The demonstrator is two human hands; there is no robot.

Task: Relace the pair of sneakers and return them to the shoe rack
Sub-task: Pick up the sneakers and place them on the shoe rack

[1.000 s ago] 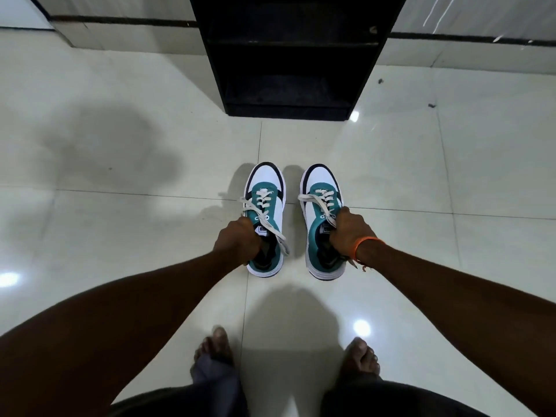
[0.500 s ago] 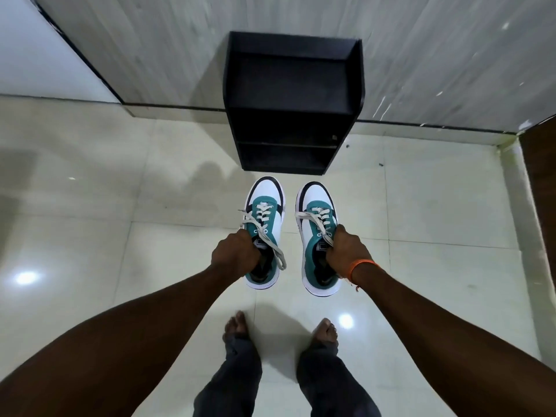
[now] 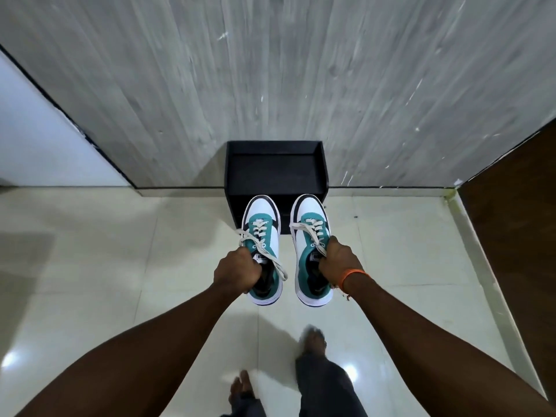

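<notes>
Two white, teal and black sneakers with cream laces hang in the air in front of me, toes pointing away. My left hand [image 3: 236, 269] grips the left sneaker [image 3: 262, 233] at its collar. My right hand [image 3: 340, 263] grips the right sneaker [image 3: 310, 233] at its collar and wears an orange band on the wrist. Loose lace ends trail from both shoes. The black shoe rack [image 3: 275, 170] stands against the wall just beyond the toes, its top shelf bare and its lower shelves mostly hidden behind the shoes.
A grey wood-grain wall [image 3: 270, 70] rises behind the rack. A white wall is at the left and a dark brown panel [image 3: 517, 212] at the right. My bare feet [image 3: 313, 338] are on the glossy cream tile floor [image 3: 90, 266] below the shoes.
Both sneakers went from the floor up into the air in my hands. I have stood up, so the rack appears lower and farther, and my feet are stepping.
</notes>
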